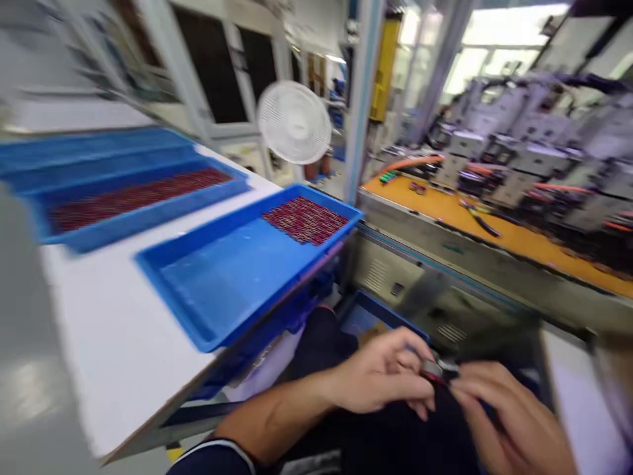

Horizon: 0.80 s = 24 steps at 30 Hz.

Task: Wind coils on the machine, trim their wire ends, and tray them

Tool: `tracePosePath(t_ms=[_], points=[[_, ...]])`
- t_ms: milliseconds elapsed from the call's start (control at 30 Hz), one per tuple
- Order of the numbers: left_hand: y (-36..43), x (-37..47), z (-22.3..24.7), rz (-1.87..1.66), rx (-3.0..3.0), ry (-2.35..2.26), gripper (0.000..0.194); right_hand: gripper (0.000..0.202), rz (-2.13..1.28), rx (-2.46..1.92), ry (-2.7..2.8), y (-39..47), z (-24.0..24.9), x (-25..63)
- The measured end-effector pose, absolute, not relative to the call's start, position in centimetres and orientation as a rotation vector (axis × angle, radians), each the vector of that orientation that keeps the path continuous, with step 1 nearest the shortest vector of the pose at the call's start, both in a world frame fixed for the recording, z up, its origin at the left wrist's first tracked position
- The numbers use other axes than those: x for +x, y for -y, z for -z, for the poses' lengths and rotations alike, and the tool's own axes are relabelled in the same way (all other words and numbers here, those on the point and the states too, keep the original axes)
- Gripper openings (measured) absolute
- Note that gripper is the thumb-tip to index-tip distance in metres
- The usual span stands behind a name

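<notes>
Largest first: a machine [519, 142] is seen at the right, its row of pale blocks mounted along an orange bench [420, 201]. A white table [111, 316] is set opposite. On it a near blue tray [217, 257] is placed, with thin red pieces [306, 220] laid close together at its far end; more are spread in a second blue tray [208, 192] behind. A white fan [295, 122] is stood beyond the table. Over the dark-clothed lap, the left hand [378, 376] and right hand [509, 409] are brought near each other. A small grey part [432, 369], with red at its lower edge, is held between the left thumb and fingers, well apart from both trays. The right fingers are drawn narrow beside it; whether anything is pinched there cannot be told (motion blur is heavy throughout). The step in hand is judged to be close two-handed handling of the part, its exact nature unreadable. For any further handling, a light left grip and fine right-fingertip alignment would be called for.
</notes>
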State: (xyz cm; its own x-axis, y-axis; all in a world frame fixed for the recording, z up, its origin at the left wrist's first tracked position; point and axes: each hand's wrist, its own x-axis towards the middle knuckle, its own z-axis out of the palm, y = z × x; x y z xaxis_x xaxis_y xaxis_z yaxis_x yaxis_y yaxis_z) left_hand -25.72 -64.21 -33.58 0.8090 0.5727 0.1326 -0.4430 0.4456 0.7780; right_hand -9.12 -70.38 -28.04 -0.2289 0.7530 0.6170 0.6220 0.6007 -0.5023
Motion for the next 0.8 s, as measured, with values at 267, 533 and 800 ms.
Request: tracePosePath(t_ms=[267, 533, 800], points=[[64.0, -25.9, 32.0, -0.936, 0.977, -0.156, 0.024, 0.013, -0.071, -1.201, 1.873, 70.1, 27.8, -9.1], [63.5, -25.6, 32.3, -1.109, 1.136, -0.273, 0.028, 0.015, -0.487, -1.293, 1.533, 70.7, 28.4, -10.4], [63.0, -25.6, 33.0, -1.034, 1.118, -0.203, 0.027, 0.029, -1.346, -1.203, 1.055, 70.5, 29.3, -10.2]])
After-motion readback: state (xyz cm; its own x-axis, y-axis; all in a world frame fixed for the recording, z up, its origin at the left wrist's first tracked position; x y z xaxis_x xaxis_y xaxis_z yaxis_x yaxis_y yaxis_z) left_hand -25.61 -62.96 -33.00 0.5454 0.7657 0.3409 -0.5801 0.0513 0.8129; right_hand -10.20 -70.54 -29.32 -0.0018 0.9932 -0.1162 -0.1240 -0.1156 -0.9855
